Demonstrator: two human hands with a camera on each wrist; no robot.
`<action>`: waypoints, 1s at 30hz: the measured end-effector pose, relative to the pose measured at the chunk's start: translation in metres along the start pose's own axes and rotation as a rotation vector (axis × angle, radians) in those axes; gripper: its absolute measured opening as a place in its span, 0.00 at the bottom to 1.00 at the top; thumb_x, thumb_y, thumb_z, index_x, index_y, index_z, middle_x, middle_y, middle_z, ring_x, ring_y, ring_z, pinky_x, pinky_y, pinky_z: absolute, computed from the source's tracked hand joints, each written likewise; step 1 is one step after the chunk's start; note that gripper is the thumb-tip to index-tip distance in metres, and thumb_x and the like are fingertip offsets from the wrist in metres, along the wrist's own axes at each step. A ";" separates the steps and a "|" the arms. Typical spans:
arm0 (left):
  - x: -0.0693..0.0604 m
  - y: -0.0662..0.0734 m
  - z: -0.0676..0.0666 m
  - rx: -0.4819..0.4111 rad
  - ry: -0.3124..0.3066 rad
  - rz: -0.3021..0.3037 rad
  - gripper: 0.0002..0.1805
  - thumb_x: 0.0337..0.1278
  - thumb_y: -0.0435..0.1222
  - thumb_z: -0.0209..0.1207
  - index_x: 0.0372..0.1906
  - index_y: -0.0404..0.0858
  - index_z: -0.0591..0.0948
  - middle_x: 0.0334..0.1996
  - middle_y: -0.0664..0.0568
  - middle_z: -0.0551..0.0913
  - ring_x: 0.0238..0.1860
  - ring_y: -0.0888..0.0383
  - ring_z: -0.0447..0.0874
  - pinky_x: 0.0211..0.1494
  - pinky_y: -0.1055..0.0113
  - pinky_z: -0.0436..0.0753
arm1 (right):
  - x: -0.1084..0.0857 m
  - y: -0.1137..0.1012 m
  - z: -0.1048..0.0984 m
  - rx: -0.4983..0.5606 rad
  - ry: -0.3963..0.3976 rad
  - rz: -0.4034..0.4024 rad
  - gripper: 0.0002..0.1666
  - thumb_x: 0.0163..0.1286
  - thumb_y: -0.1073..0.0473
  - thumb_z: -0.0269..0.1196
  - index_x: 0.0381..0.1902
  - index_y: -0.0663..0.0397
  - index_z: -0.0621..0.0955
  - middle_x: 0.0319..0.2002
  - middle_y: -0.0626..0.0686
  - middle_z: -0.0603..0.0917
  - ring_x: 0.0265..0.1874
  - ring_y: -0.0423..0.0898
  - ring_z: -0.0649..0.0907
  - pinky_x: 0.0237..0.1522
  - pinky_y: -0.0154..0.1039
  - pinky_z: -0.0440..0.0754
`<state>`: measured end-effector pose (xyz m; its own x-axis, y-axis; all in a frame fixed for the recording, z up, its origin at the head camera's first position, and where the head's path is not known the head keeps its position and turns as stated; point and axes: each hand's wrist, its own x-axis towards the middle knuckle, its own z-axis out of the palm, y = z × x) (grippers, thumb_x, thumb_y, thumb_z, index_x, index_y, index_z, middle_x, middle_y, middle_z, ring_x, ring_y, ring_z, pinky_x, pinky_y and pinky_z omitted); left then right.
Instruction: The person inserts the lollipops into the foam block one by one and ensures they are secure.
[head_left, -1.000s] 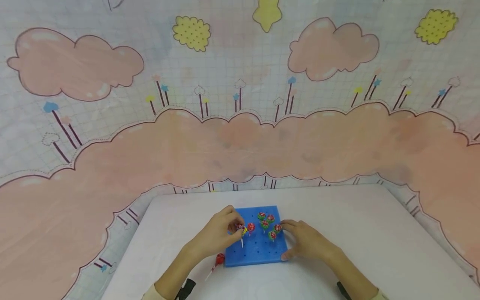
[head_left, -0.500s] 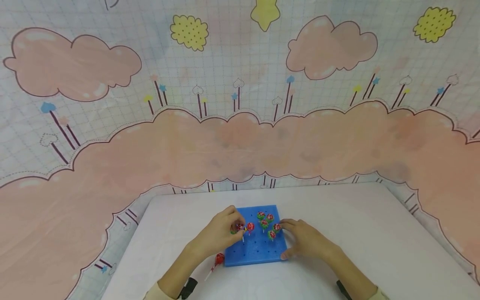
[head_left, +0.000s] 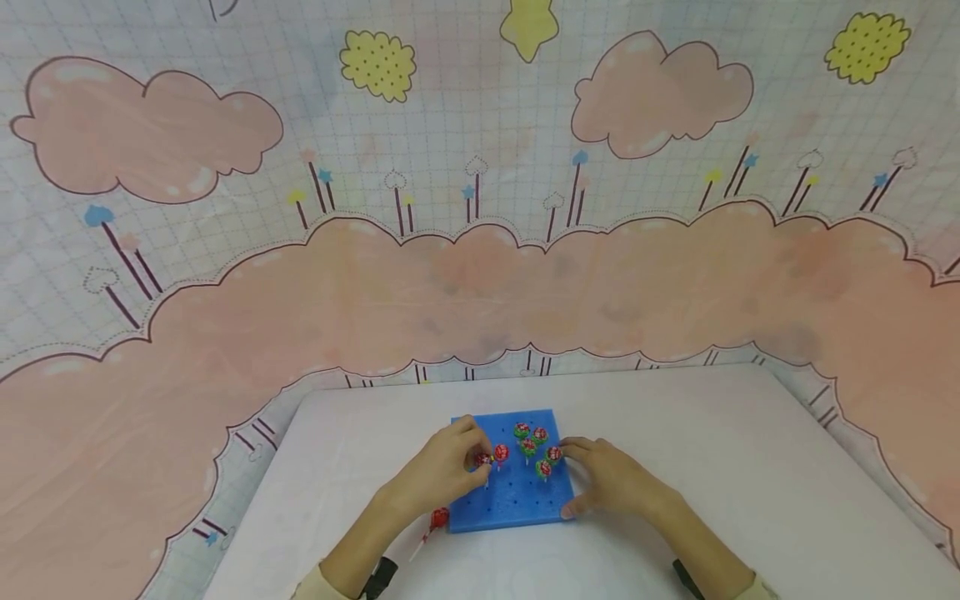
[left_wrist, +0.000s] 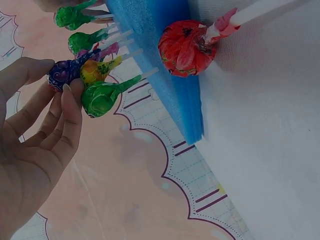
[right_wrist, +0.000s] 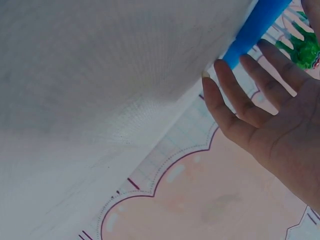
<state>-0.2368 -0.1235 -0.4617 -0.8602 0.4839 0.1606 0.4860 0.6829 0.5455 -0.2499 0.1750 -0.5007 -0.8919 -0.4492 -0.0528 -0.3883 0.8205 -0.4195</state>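
My left hand (head_left: 438, 467) pinches the head of a dark purple lollipop (left_wrist: 65, 74) between thumb and fingers, its stick pointing down at a blue board with small holes (head_left: 517, 504). Close beside it stand a yellow lollipop (left_wrist: 96, 71) and a green lollipop (left_wrist: 100, 98), both upright in the board. My right hand (head_left: 615, 477) rests at the board's right edge, fingers fairly straight and thumb at the near corner. In the right wrist view, the spread fingers (right_wrist: 272, 92) are by the blue edge. Whether the purple lollipop's stick is inside a hole is hard to tell.
A wrapped red lollipop (head_left: 438, 518) lies on the white table (head_left: 645, 550), by the board's near left corner. Several green-and-red lollipops (head_left: 528, 447) stand in the board's right half, and a red-topped one (head_left: 501, 452) stands near my left fingers. A patterned cloth (head_left: 480, 292) hangs behind.
My left hand has come down slightly with the purple lollipop, and less of its stick shows above the board. The right hand stays at the board's edge.
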 end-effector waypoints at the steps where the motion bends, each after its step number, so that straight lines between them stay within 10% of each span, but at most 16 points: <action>1: 0.000 0.000 0.000 -0.002 0.001 0.001 0.07 0.64 0.35 0.70 0.45 0.41 0.86 0.40 0.58 0.76 0.40 0.55 0.81 0.40 0.76 0.83 | 0.000 0.000 0.000 0.003 0.000 0.000 0.56 0.46 0.35 0.83 0.70 0.51 0.78 0.70 0.54 0.78 0.71 0.64 0.73 0.69 0.67 0.72; 30: -0.003 -0.002 -0.001 0.022 -0.010 0.026 0.07 0.64 0.35 0.69 0.44 0.41 0.86 0.39 0.59 0.75 0.39 0.60 0.78 0.41 0.76 0.82 | 0.002 0.001 0.001 -0.010 -0.006 0.006 0.57 0.45 0.34 0.83 0.70 0.50 0.78 0.70 0.53 0.78 0.71 0.63 0.74 0.69 0.66 0.73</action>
<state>-0.2355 -0.1274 -0.4625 -0.8459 0.5067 0.1663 0.5113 0.6819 0.5231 -0.2515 0.1744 -0.5023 -0.8926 -0.4467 -0.0606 -0.3857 0.8265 -0.4100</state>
